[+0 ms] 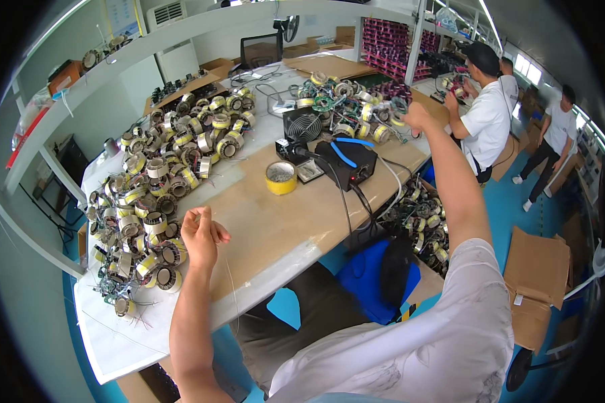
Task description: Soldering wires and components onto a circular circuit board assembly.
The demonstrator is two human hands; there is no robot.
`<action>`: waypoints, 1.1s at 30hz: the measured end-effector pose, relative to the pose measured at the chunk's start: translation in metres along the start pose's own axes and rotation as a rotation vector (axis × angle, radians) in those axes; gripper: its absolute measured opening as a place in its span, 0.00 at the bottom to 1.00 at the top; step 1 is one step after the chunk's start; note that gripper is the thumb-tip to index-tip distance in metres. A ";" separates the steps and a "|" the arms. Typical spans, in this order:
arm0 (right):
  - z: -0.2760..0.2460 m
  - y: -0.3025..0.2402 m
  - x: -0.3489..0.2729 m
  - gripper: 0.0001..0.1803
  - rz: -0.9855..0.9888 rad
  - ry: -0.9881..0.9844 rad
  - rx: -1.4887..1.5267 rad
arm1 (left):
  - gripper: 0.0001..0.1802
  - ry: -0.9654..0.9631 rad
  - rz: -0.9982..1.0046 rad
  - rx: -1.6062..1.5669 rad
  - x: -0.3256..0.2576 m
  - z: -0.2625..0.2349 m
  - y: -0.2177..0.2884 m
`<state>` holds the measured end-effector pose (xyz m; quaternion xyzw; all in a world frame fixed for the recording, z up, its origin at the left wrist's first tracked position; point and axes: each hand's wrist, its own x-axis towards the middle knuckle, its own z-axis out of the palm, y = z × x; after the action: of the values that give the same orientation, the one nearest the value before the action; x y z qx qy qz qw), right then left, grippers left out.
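My left hand (202, 235) is over the near part of the table, its fingers curled together. A thin pale wire (230, 275) hangs beside it toward the table edge; whether the fingers grip it I cannot tell. To its left lies a large heap of motor stators (158, 221), ring-shaped, with yellow tape and loose wires. My right arm stretches far forward, and my right hand (419, 118) is closed at the right edge of a second pile of stators with green wires (346, 101). What its fingers hold is too small to make out.
A black soldering station (348, 164) with a blue strap stands mid-table beside a small fan (304, 126) and a round yellow tub (280, 178). A crate of stators (420, 225) sits below the right edge. Co-workers (485, 101) work at the far right, near cardboard boxes (534, 269).
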<state>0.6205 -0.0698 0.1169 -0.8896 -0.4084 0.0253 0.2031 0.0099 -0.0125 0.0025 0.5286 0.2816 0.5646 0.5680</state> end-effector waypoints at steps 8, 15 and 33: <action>0.042 -0.123 -0.044 0.11 -0.594 0.351 -0.284 | 0.14 0.006 -0.128 0.202 0.001 0.006 0.012; 0.136 -0.311 -0.199 0.08 -1.311 -0.060 0.290 | 0.16 -0.135 0.599 0.610 -0.028 -0.010 0.002; 0.236 -0.416 -0.146 0.19 -1.379 0.229 -0.178 | 0.11 -0.258 0.837 0.779 -0.021 -0.005 0.023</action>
<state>0.1752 0.1459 0.0418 -0.4380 -0.8558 -0.2364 0.1407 -0.0065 -0.0351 0.0163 0.8291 0.1640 0.5269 0.0902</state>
